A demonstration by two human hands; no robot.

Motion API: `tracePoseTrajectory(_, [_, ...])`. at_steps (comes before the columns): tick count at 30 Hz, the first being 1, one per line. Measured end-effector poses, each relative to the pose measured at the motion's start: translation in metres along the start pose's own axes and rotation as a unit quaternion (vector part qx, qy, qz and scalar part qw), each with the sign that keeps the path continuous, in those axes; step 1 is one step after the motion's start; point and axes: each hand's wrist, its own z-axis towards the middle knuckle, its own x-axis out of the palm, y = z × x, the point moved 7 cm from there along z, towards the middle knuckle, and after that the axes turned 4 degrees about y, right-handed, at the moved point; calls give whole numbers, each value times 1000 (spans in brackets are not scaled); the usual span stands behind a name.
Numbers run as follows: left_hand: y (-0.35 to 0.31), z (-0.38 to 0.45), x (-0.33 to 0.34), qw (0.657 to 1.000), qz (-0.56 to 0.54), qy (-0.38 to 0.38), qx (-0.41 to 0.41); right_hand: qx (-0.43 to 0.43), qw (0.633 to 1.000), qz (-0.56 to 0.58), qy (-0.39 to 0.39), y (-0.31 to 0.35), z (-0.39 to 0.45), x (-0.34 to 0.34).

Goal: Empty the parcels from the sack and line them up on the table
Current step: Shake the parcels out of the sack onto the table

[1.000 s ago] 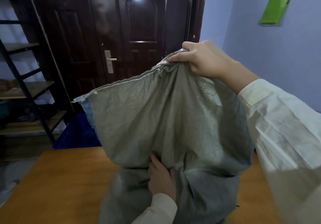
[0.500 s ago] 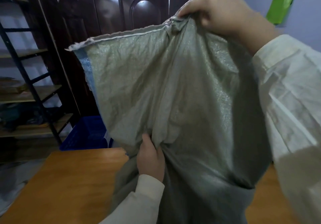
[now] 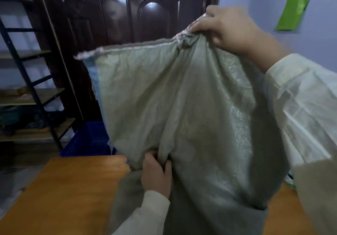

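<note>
Right hand (image 3: 229, 28) dropped slightly; both hands' fingers grip the sack (image 3: 182, 98), left hand (image 3: 156, 174) lower.

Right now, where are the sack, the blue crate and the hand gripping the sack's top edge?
sack (image 3: 182, 98): head view, on its wrinkled front panel.
blue crate (image 3: 91, 140): head view, on its latticed side wall, beyond the table.
right hand (image 3: 228, 28): head view, on the back of the hand, at the sack's bunched top seam.

Coarse woven plastic sack (image 3: 182, 98) (faintly glinting), smooth orange wooden tabletop (image 3: 73, 189), glossy dark door (image 3: 127, 12)
</note>
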Motion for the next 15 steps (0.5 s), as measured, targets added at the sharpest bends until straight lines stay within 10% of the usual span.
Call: tracePoseTrajectory(15, [36, -30, 93, 923, 362, 115, 60, 2, 996, 81, -36, 11, -16, 25])
